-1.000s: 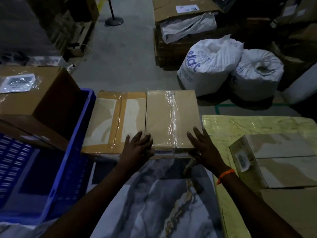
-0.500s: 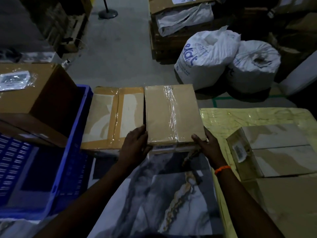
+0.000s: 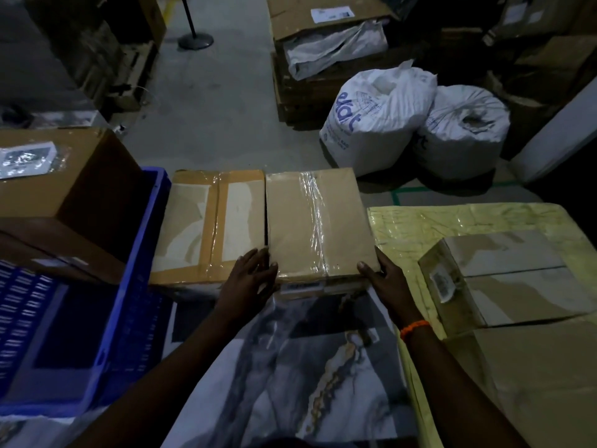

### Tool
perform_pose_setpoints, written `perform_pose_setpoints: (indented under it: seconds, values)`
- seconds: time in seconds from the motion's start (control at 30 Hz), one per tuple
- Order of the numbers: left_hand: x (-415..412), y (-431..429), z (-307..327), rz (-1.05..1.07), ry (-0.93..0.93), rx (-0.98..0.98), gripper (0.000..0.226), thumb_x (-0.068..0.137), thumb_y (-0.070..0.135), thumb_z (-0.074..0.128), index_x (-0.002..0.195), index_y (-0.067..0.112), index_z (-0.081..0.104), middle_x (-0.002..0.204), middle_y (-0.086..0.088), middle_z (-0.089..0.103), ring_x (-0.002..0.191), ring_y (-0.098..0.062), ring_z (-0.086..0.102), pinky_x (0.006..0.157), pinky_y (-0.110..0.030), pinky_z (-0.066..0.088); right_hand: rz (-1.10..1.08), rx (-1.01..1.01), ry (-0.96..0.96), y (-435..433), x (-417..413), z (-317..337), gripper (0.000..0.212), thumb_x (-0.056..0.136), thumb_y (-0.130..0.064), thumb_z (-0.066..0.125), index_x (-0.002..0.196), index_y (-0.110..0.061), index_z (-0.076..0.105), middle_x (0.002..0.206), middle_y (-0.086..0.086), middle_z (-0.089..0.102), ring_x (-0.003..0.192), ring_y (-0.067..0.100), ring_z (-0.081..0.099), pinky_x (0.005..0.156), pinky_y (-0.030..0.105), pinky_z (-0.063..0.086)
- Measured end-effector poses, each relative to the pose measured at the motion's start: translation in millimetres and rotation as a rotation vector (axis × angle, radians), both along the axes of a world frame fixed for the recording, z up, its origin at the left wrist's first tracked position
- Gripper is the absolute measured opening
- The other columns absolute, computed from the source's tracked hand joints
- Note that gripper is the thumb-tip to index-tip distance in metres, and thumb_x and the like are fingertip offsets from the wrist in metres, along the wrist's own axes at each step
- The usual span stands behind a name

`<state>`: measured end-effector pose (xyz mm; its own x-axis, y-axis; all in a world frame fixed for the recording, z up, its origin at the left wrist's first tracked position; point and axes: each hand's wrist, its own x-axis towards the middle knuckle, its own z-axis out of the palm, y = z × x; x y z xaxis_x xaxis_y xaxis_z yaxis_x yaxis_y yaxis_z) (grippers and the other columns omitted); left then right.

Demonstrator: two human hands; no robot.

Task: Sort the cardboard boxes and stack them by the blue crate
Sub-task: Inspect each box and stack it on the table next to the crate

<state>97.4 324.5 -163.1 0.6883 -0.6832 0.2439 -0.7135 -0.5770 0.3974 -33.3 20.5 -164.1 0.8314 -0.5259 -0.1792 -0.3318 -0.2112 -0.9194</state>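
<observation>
Now L hand (image 3: 250, 276) & R hand (image 3: 384, 279) clasp taped box (image 3: 310, 227) at near corners; nudge it flush w/ neighbour box (image 3: 210, 227) at 9 o'clock, edges square.

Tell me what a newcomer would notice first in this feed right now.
At centre, the left hand and right hand grip the near corners of a clear-taped box. It lies close beside a brown-taped box, which sits next to the blue crate on the left. Beyond them, white sacks stand out on the dim floor at upper right.
</observation>
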Motion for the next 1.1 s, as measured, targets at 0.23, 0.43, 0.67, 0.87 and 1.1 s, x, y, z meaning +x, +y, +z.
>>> perform_pose_setpoints:
  seconds: [0.23, 0.43, 0.67, 0.87, 1.1]
  values:
    - [4, 3, 13, -0.007, 0.042, -0.068, 0.045, 0.074, 0.007, 0.089, 0.117, 0.005, 0.073, 0.126, -0.023, 0.065, 0.114, -0.039, 0.064, 0.091, -0.046, 0.058, -0.029, -0.004, -0.023, 13, 3, -6, 0.055, 0.096, -0.038, 0.072, 0.147, -0.024, 0.056, 0.132, -0.006, 0.07, 0.119, 0.012, 0.066, 0.106, 0.045, 0.053]
    - [5, 0, 16, -0.02, -0.009, -0.104, 0.039, 0.073, 0.001, 0.088, 0.109, 0.002, 0.075, 0.114, -0.023, 0.07, 0.11, -0.032, 0.061, 0.081, -0.045, 0.06, -0.048, -0.009, -0.05, 12, 8, -8, 0.044, 0.097, -0.035, 0.072, 0.139, -0.034, 0.06, 0.127, -0.01, 0.072, 0.118, 0.011, 0.067, 0.104, 0.049, 0.054]
    - [6, 4, -2, -0.002, 0.04, -0.092, 0.042, 0.076, 0.003, 0.086, 0.116, 0.0, 0.072, 0.125, -0.025, 0.066, 0.121, -0.04, 0.059, 0.092, -0.055, 0.057, -0.094, -0.024, -0.009, 22, 2, -15, 0.06, 0.094, -0.054, 0.067, 0.148, -0.034, 0.052, 0.136, -0.008, 0.067, 0.124, 0.011, 0.063, 0.107, 0.043, 0.053]
    - [-30, -8, -14, -0.045, -0.088, -0.083, 0.039, 0.093, 0.027, 0.062, 0.127, 0.011, 0.067, 0.142, -0.016, 0.057, 0.138, -0.038, 0.047, 0.111, -0.063, 0.03, -0.168, -0.126, 0.115, 40, -56, -23, 0.076, 0.093, -0.053, 0.07, 0.156, -0.022, 0.042, 0.148, 0.008, 0.058, 0.136, 0.025, 0.055, 0.112, 0.046, 0.047]
    - [-146, -107, -25, -0.298, 0.105, -0.197, 0.032, 0.096, 0.024, 0.057, 0.122, 0.012, 0.07, 0.139, -0.014, 0.06, 0.136, -0.037, 0.049, 0.11, -0.056, 0.039, -0.226, -0.498, 0.22, 23, -240, -28, 0.062, 0.092, -0.025, 0.072, 0.149, -0.012, 0.051, 0.143, 0.017, 0.057, 0.133, 0.033, 0.052, 0.109, 0.047, 0.046]
